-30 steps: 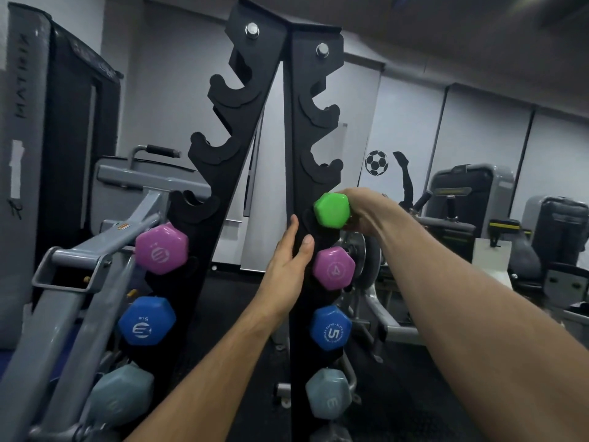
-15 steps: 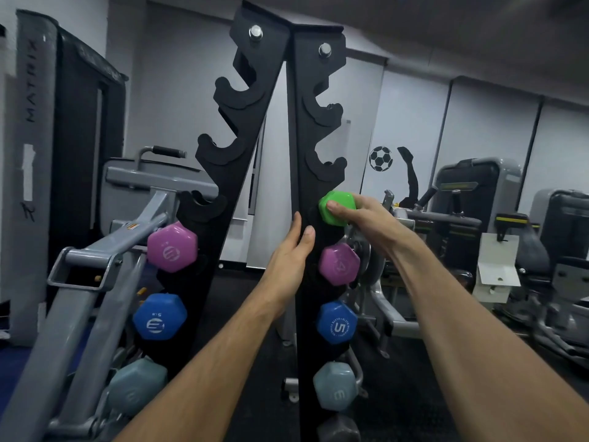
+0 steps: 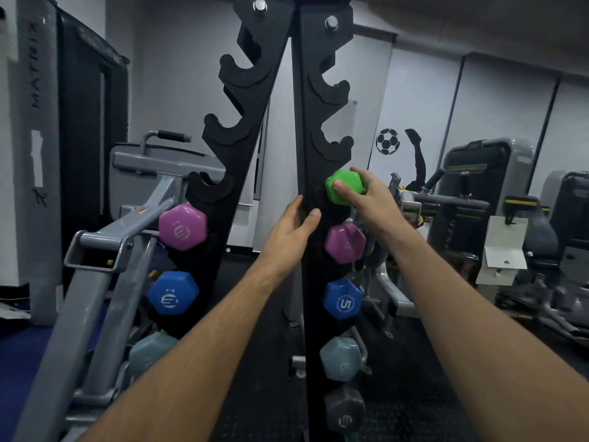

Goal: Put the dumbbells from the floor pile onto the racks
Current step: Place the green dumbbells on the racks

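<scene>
Green dumbbell: at a cradle of the black rack's right upright, directly above the purple dumbbell. Right hand fingers clamped on its hex head; left hand fingers straight, bracing the upright. Advice: confirm the handle is seated fully in the notch before releasing; keep the brace on.

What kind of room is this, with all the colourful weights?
It looks like a gym. A tall black rack holds coloured dumbbells, like the blue dumbbell, and the right hand grips a green dumbbell at it. Grey exercise machines stand behind, and a football sticker is on the wall.
</scene>
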A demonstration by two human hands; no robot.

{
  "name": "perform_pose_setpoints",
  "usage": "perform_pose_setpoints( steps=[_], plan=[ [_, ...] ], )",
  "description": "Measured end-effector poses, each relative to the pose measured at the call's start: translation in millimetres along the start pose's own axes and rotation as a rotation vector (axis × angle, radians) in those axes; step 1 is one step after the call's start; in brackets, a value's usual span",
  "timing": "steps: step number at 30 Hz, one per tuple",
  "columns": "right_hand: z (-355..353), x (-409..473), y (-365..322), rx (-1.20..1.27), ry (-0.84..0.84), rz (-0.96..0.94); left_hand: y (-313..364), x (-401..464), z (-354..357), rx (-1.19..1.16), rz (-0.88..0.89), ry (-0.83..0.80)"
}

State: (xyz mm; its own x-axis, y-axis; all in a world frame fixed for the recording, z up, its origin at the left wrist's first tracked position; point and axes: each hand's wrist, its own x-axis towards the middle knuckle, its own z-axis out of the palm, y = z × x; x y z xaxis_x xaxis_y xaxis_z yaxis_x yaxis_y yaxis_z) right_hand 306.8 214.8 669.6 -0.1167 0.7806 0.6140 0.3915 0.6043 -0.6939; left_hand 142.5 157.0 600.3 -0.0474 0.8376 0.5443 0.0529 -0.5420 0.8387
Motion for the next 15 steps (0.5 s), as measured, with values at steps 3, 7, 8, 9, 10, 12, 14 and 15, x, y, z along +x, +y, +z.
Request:
perform_pose_setpoints(
  steps=[3,7,8,9,10,12,14,15],
  plan=[
    [14,-23,-3,-0.126,0.27,-0.106,-1,-6,-4,0.027,0.041,0.03],
    [38,-75,-1,-0.157,0.452,-0.345,-22,-25,-16,0.121,0.084,0.095],
    [45,-91,1,-0.138,0.441,-0.367,-29,-32,-19,0.14,0.084,0.107],
    [53,-106,5,-0.126,0.425,-0.385,-39,-42,-24,0.154,0.079,0.116],
    [59,-123,10,-0.12,0.409,-0.405,-49,-52,-29,0.166,0.068,0.128],
    [73,-152,25,-0.107,0.359,-0.428,-65,-74,-36,0.196,0.043,0.141],
    [93,-181,49,-0.076,0.276,-0.381,-91,-99,-46,0.22,-0.021,0.147],
    [105,-198,62,-0.055,0.231,-0.332,-106,-112,-51,0.235,-0.062,0.146]
  ],
)
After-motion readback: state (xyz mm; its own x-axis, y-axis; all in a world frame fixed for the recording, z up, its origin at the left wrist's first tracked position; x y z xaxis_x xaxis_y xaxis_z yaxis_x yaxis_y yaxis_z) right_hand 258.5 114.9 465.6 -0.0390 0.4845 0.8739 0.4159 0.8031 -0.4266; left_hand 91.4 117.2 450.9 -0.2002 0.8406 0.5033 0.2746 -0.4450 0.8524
